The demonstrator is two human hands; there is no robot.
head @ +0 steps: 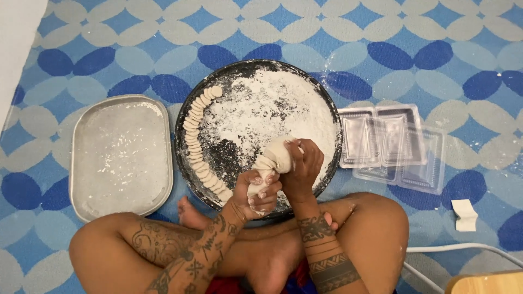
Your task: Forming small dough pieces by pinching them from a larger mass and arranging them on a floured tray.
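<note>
I sit cross-legged on a mat behind a round black tray point(188, 103) dusted with flour. A thick rope of white dough point(277, 156) is held over the tray's near side. My left hand point(257, 195) grips its lower end. My right hand point(302, 169) is closed around its upper part, pinching near the top. A curved row of several small flat dough discs point(197, 139) lines the tray's left rim, overlapping one another.
A floured rectangular metal pan point(121, 156) lies left of the round tray. Clear plastic containers point(393, 144) are stacked to the right. A folded piece of white paper point(466, 214) lies further right, a white cable point(463, 247) and a wooden corner point(487, 283) at bottom right.
</note>
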